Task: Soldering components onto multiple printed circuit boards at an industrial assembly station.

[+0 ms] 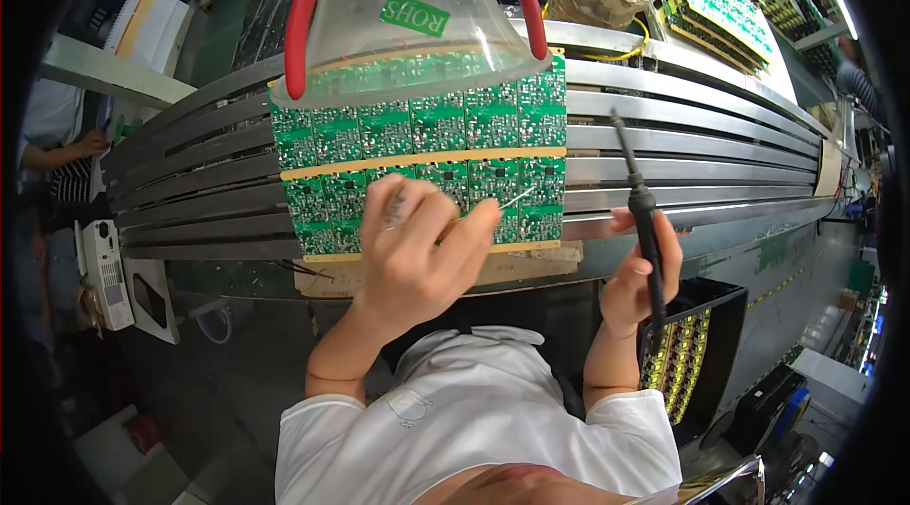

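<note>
A soldering iron (643, 220) is gripped in the right hand (637, 279), just right of the green circuit-board panel (422, 164). Solder wire (507, 202) is pinched by the left hand (417, 254) over the panel's lower edge. Beyond the panel, a clear hood (408, 12) is seen.

A left hand (417, 249) pinches thin solder wire (507, 202) over a green circuit board panel (417, 159) on metal conveyor rails (682, 140), while the right hand (640, 273) holds a black soldering iron (640, 202) upright beside it.

Electronics factory — circuit-board panel (417, 164), conveyor rails (701, 140)
</note>
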Motion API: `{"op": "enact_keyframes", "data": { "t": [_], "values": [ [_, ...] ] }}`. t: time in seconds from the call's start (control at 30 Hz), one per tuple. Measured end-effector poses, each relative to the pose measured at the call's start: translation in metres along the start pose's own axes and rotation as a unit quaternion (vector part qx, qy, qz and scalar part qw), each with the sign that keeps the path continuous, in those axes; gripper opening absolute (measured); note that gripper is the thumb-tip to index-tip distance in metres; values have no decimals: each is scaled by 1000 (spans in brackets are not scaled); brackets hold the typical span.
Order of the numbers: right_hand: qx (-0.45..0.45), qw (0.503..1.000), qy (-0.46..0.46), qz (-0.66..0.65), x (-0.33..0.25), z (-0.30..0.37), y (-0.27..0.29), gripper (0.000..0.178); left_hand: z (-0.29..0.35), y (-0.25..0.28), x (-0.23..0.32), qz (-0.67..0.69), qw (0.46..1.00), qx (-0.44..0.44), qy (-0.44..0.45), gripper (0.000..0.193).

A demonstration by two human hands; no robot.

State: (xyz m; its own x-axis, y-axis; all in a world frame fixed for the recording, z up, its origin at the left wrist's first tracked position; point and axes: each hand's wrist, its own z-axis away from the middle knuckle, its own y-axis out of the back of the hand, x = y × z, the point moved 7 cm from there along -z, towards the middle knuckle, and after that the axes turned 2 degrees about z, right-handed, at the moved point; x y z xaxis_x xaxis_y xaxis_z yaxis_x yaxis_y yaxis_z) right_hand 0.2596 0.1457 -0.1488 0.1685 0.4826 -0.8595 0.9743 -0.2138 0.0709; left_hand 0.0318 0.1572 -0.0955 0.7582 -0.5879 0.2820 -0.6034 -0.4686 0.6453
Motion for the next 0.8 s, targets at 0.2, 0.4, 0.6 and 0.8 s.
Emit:
{"op": "enact_keyframes", "data": {
  "t": [0.2, 0.4, 0.6, 0.8],
  "values": [
    [12, 998, 59, 25, -13, -12, 12, 23, -6, -15, 8, 8, 1000, -7, 11, 19],
    [16, 993, 121, 2, -17, -14, 20, 24, -2, -17, 7, 27, 999, 13, 32, 16],
    [3, 991, 132, 35, -25, -8, 17, 23, 3, -17, 9, 24, 999, 30, 37, 14],
    [-6, 988, 143, 55, -29, -1, 15, 23, 5, -17, 11, 22, 999, 31, 31, 13]
  ]
}}
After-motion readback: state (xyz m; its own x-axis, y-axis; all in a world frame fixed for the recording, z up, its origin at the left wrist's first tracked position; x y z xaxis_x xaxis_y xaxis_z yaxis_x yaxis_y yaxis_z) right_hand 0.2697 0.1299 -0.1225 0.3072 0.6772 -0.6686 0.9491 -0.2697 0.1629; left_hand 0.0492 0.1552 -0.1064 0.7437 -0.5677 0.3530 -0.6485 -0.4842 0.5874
